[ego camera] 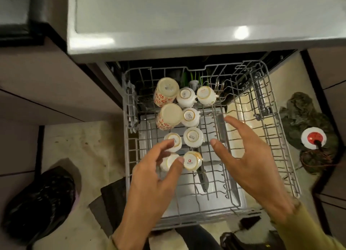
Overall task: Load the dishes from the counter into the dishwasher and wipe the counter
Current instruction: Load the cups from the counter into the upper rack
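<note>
Beige kitchen floor (pixel 84 146) runs under a grey steel counter (pixel 168 21), below which the dishwasher's wire rack (pixel 262 137) is pulled out. Upturned cups (pixel 192 137) and two flowered mugs (pixel 166 92) sit in the rack's left half, where the left hand (pixel 159 174) hovers with loose fingers, its thumb touching the nearest cup (pixel 192 160). Beside it the right hand (pixel 252 159) is spread over bare wires, holding nothing.

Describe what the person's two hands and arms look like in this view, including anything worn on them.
Both hands are bare: no gloves, rings or watch show on the left hand or the right hand. Each forearm ends in an olive-yellow long sleeve, the left sleeve only just visible at the lower edge, the right sleeve reaching to the wrist with a ribbed-looking cuff.
</note>
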`<move>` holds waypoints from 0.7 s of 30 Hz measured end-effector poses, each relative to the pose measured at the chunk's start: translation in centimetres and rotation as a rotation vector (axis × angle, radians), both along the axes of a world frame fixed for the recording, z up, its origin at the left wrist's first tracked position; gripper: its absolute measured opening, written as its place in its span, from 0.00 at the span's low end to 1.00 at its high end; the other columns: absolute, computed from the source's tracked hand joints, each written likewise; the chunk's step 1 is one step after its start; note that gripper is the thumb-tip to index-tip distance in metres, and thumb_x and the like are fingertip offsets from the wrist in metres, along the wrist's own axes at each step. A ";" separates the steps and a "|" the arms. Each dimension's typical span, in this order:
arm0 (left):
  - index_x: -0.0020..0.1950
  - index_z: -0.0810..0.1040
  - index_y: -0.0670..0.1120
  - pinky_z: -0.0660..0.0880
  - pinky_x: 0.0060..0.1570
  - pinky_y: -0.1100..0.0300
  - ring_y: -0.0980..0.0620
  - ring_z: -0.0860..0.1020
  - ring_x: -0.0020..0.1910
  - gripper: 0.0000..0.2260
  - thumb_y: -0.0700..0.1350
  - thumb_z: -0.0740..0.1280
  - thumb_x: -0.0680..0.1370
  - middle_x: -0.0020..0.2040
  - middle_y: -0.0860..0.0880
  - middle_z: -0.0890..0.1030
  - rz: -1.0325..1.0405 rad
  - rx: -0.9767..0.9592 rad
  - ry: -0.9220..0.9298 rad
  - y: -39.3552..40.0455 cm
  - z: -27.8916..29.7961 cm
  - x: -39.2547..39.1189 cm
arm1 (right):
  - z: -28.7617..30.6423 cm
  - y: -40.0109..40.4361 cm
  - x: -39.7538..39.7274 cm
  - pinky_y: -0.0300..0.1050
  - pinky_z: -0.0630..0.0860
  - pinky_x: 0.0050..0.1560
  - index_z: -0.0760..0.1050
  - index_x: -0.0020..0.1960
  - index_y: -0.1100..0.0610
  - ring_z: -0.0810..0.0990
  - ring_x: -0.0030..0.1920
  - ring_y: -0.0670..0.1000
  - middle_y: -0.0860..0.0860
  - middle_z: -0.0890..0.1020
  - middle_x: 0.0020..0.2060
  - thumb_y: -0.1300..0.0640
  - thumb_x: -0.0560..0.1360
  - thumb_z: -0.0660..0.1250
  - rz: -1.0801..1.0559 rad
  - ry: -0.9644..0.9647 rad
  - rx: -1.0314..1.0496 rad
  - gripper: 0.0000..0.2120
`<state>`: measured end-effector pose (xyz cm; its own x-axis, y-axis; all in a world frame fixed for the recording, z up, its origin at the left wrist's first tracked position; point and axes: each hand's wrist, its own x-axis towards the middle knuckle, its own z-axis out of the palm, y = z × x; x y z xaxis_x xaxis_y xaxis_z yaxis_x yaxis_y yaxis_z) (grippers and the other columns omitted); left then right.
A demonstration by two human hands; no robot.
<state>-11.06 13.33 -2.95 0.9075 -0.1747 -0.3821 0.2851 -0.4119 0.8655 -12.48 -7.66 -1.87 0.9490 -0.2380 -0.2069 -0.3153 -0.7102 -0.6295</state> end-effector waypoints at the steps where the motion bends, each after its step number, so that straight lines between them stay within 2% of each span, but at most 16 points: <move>1: 0.66 0.75 0.58 0.76 0.57 0.68 0.66 0.76 0.60 0.19 0.54 0.69 0.76 0.58 0.66 0.80 0.000 0.002 -0.028 0.4 1.4 0.3 | 1.5 0.6 -0.2 0.16 0.52 0.59 0.63 0.75 0.47 0.58 0.67 0.30 0.39 0.67 0.71 0.40 0.75 0.66 0.002 -0.016 0.002 0.31; 4: 0.66 0.76 0.55 0.74 0.57 0.71 0.66 0.76 0.59 0.18 0.52 0.69 0.77 0.58 0.64 0.80 0.006 0.007 -0.120 1.6 5.6 1.3 | 5.7 2.6 -0.1 0.17 0.53 0.60 0.63 0.75 0.48 0.60 0.67 0.31 0.41 0.68 0.72 0.41 0.75 0.67 0.018 -0.058 0.027 0.31; 9: 0.66 0.77 0.52 0.77 0.59 0.62 0.60 0.79 0.59 0.16 0.50 0.70 0.78 0.59 0.60 0.81 0.051 -0.011 -0.255 4.4 12.2 2.5 | 12.5 6.6 0.1 0.17 0.56 0.60 0.67 0.72 0.46 0.62 0.63 0.24 0.35 0.70 0.66 0.44 0.75 0.69 0.060 -0.147 0.104 0.27; 12: 0.66 0.77 0.51 0.77 0.60 0.62 0.61 0.78 0.59 0.16 0.49 0.70 0.78 0.60 0.60 0.80 0.075 -0.016 -0.311 6.5 15.8 2.6 | 16.3 9.1 -0.1 0.18 0.56 0.61 0.65 0.70 0.41 0.61 0.63 0.23 0.31 0.68 0.65 0.42 0.75 0.67 0.101 -0.163 0.136 0.25; 15: 0.67 0.76 0.51 0.76 0.62 0.60 0.62 0.78 0.60 0.17 0.49 0.69 0.78 0.61 0.60 0.80 0.099 -0.011 -0.347 9.0 18.8 2.1 | 19.3 11.8 -0.6 0.18 0.56 0.62 0.63 0.72 0.40 0.60 0.64 0.24 0.32 0.66 0.67 0.38 0.74 0.66 0.113 -0.164 0.147 0.28; 17: 0.66 0.77 0.52 0.76 0.63 0.58 0.62 0.78 0.60 0.17 0.49 0.69 0.78 0.59 0.60 0.80 0.122 -0.020 -0.363 11.0 20.4 1.5 | 20.9 13.7 -1.1 0.26 0.63 0.65 0.65 0.72 0.41 0.65 0.66 0.30 0.35 0.69 0.69 0.36 0.74 0.66 0.107 -0.177 0.162 0.28; 19: 0.66 0.77 0.52 0.77 0.62 0.55 0.61 0.78 0.59 0.16 0.50 0.69 0.78 0.59 0.61 0.81 0.144 -0.029 -0.381 13.0 21.5 1.0 | 22.2 15.6 -1.5 0.42 0.70 0.68 0.66 0.72 0.42 0.70 0.67 0.37 0.38 0.72 0.69 0.35 0.73 0.66 0.088 -0.190 0.181 0.30; 21: 0.65 0.77 0.52 0.77 0.62 0.53 0.61 0.79 0.59 0.17 0.51 0.69 0.77 0.59 0.60 0.81 0.177 -0.044 -0.386 14.8 22.2 0.6 | 23.0 17.3 -1.9 0.49 0.72 0.68 0.66 0.72 0.42 0.71 0.68 0.40 0.38 0.73 0.69 0.36 0.72 0.66 0.072 -0.183 0.191 0.31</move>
